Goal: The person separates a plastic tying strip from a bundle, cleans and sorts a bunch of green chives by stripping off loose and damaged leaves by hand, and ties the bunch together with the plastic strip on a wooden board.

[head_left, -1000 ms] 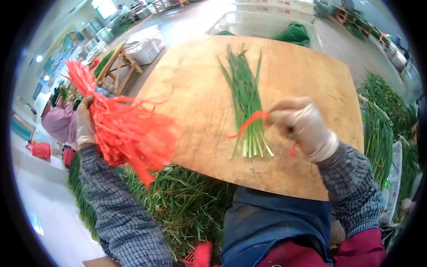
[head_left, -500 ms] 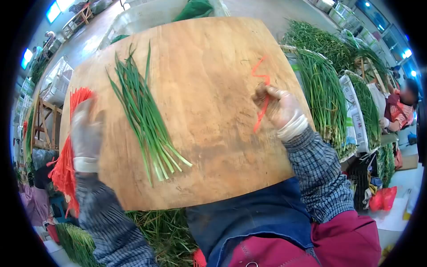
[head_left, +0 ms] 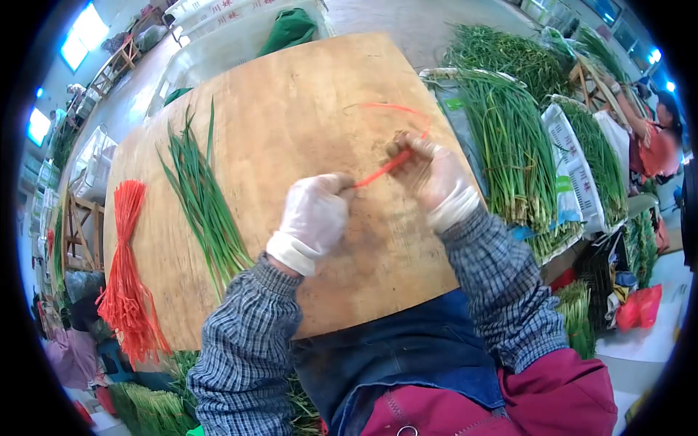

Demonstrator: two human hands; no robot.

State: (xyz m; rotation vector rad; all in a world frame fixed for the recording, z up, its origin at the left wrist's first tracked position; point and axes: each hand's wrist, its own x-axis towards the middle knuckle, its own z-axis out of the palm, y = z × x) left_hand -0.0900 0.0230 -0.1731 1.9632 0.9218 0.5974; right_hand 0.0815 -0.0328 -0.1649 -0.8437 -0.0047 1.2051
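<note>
A red plastic tie strip (head_left: pixel 379 173) stretches between my two gloved hands above the wooden board (head_left: pixel 291 109). My left hand (head_left: pixel 318 214) pinches one end of it, fingers closed. Around the strip's other part my right hand (head_left: pixel 429 171) is closed, and a loose length loops up behind the fingers. Left of my hands lies a small bunch of green garlic chives (head_left: pixel 203 196), its pale lower ends partly hidden by my left forearm. A bundle of red tie strips (head_left: pixel 127 254) rests at the board's left edge, its frayed ends hanging over.
Baskets of chives (head_left: pixel 509 152) stand against the board's right side, with a heap of greens (head_left: pixel 502 58) behind. A white crate (head_left: pixel 211 65) holding green cloth is beyond the far edge. A co-worker (head_left: pixel 654 138) is at the far right.
My left hand has moved right from the red strip bundle to the tie strip and now grips its end. My right hand has shifted slightly left. The view has turned a little.
</note>
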